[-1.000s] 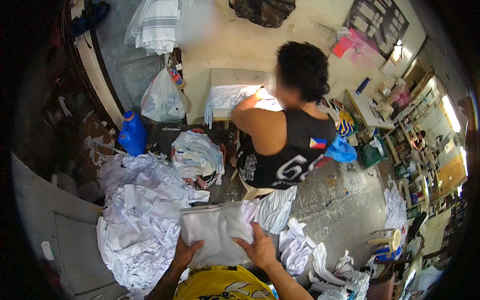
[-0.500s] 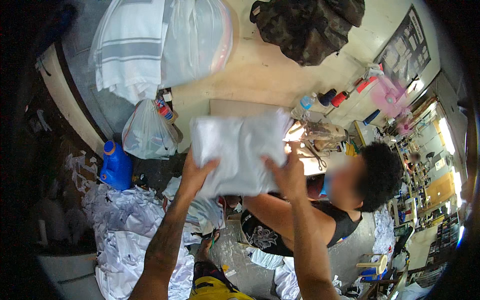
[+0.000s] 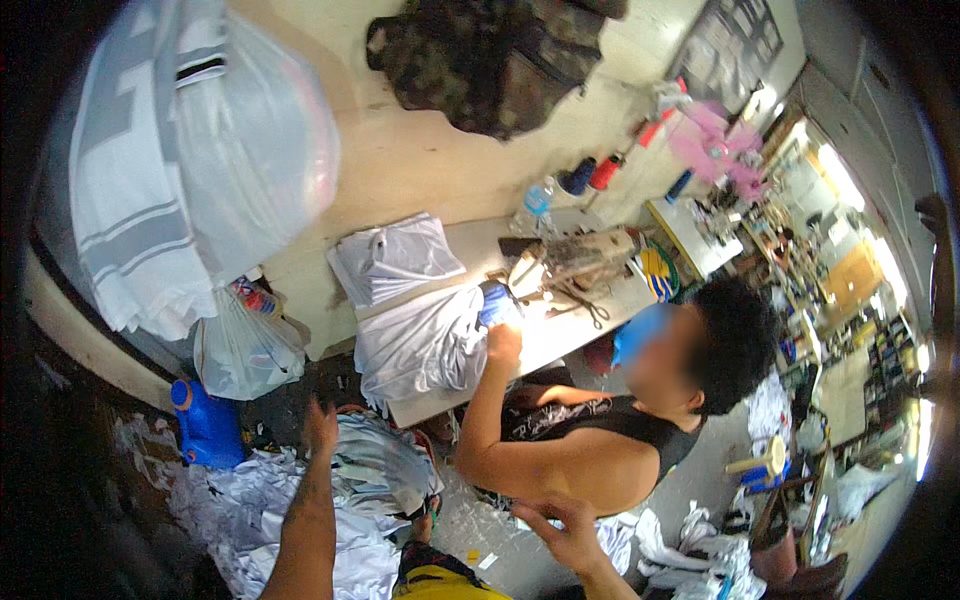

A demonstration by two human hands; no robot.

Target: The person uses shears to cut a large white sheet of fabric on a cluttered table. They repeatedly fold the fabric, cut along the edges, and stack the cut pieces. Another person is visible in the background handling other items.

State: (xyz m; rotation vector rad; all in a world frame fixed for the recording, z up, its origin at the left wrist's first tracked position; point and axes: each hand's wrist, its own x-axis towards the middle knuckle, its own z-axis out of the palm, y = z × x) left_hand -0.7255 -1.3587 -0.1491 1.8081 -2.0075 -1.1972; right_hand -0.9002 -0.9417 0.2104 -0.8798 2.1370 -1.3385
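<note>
My left hand (image 3: 320, 425), a little blurred, is empty, its fingers apart, above the white cloth scraps and a clear plastic bundle (image 3: 380, 465) on the floor. My right hand (image 3: 562, 530) is open and empty, low and near, just below a seated co-worker's upper arm. A folded stack of white fabric (image 3: 400, 258) lies on the far left end of the sewing table (image 3: 560, 345), apart from both hands. Closer in, loose white fabric (image 3: 420, 345) drapes over the table edge. The co-worker's hand (image 3: 503, 343) is on this cloth, beside the lit sewing machine (image 3: 575, 262).
Scissors (image 3: 582, 303), a water bottle (image 3: 535, 207) and thread cones (image 3: 605, 172) are about the machine. A blue jug (image 3: 207, 425) and a tied plastic bag (image 3: 245, 350) stand at left. White cloth heaps (image 3: 270, 520) cover the floor. The co-worker (image 3: 600, 440) sits at right.
Both hands have let go of the folded white fabric, which now rests on the table. My hands have drawn back and lower, apart from each other. The view has shifted right.
</note>
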